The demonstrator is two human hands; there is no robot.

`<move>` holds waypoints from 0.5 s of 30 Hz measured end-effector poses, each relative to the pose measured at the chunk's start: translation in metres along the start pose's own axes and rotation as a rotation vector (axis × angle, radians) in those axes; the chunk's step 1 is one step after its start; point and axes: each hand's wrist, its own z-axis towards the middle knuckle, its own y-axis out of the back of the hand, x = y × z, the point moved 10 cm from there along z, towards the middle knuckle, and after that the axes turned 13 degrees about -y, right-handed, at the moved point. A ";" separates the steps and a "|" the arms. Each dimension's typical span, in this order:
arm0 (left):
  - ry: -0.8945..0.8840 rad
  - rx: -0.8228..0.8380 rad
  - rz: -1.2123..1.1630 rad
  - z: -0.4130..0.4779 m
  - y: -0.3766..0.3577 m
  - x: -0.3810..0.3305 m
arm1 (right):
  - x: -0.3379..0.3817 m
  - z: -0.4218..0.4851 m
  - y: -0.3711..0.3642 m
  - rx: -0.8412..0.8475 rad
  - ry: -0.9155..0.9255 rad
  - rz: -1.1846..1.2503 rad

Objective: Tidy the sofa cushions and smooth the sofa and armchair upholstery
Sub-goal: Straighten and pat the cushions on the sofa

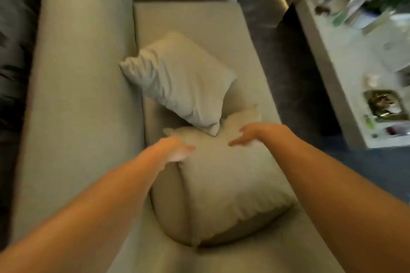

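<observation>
Arms outstretched, left hand [175, 149], right hand [246, 135] flat on cushion [226, 186]

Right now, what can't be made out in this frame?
- Left hand and right hand, head view: motion blur hides whether they grip the near cushion.
- Table clutter: too blurred to identify.
- Near cushion's far edge: covered by the far cushion.
- Sofa: cut off by frame edges.

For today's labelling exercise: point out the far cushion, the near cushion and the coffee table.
far cushion [182, 80], head view, middle of its wrinkled face.
near cushion [226, 186], head view, centre of its top face, below both hands.
coffee table [346, 60], head view, bare pale top near its left edge.
</observation>
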 end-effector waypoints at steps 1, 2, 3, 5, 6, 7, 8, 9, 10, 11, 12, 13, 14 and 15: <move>0.035 -0.026 -0.051 0.019 -0.025 0.008 | -0.013 0.031 -0.026 0.039 -0.056 -0.017; 0.085 -0.067 -0.143 0.041 -0.048 0.017 | -0.027 0.059 -0.047 0.027 -0.113 0.038; 0.120 -0.123 -0.254 0.061 -0.077 0.027 | -0.043 0.088 -0.075 -0.004 -0.147 0.135; 0.155 -0.342 -0.445 0.092 -0.113 0.039 | -0.057 0.123 -0.106 -0.163 -0.116 0.379; 0.159 -0.477 -0.491 0.102 -0.119 0.039 | -0.059 0.134 -0.109 -0.252 -0.096 0.461; 0.151 -0.617 -0.483 0.109 -0.120 0.042 | -0.060 0.146 -0.105 -0.334 -0.076 0.512; 0.146 -0.738 -0.443 0.111 -0.118 0.041 | -0.059 0.152 -0.099 -0.423 -0.054 0.525; 0.124 -0.831 -0.418 0.111 -0.117 0.039 | -0.058 0.156 -0.096 -0.465 -0.048 0.532; 0.102 -0.885 -0.420 0.111 -0.117 0.038 | -0.058 0.160 -0.096 -0.479 -0.055 0.540; 0.084 -0.920 -0.428 0.111 -0.117 0.038 | -0.058 0.159 -0.096 -0.497 -0.061 0.535; 0.073 -0.928 -0.441 0.108 -0.116 0.038 | -0.057 0.156 -0.096 -0.510 -0.066 0.522; 0.065 -0.921 -0.451 0.107 -0.115 0.039 | -0.056 0.155 -0.097 -0.504 -0.070 0.517; 0.062 -0.900 -0.458 0.105 -0.114 0.040 | -0.055 0.153 -0.099 -0.495 -0.069 0.515; 0.058 -0.865 -0.460 0.105 -0.112 0.040 | -0.055 0.150 -0.100 -0.482 -0.063 0.517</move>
